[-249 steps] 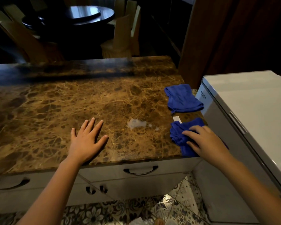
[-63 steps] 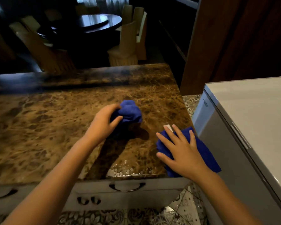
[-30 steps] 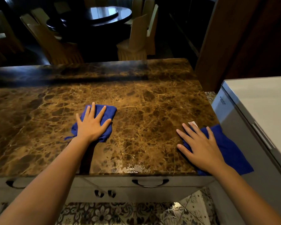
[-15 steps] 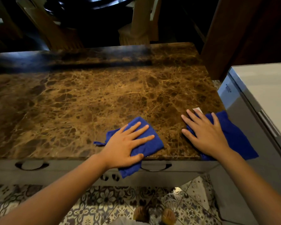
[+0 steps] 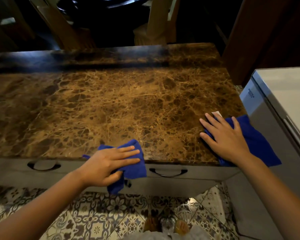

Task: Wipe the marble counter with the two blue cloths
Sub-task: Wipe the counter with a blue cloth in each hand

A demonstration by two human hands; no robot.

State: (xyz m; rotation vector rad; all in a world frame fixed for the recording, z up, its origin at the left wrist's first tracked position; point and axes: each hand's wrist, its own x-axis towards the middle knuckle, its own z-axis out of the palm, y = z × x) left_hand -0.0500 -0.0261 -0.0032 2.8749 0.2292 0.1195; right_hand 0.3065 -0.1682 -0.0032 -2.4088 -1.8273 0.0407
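Brown veined marble forms the counter point(image 5: 111, 104), by which the middle of the frame is filled from the left edge almost to the right. A pale chest-like appliance point(image 5: 287, 104) is seen at the right edge, just beside the counter's end. Patterned floor tiles point(image 5: 87, 217) are spread along the bottom of the frame, and grey drawer fronts with a dark handle point(image 5: 168, 172) are set under the counter's front edge.

At the lower right of the counter, one blue cloth point(image 5: 256, 141) is laid flat, its near corner overhanging the front edge. It is pressed down by the right hand point(image 5: 227, 139), whose fingers are spread flat and apart; the cloth extends out from under the palm toward the right. A small white tag point(image 5: 217, 113) is visible at the fingertips.

At the lower centre, the second blue cloth point(image 5: 130, 163) is draped over the front edge, bunched and hanging down over the drawer front. It is covered by the left hand point(image 5: 107, 167), the fingers extended on top and the thumb tucked beneath, so the cloth is lightly clasped.
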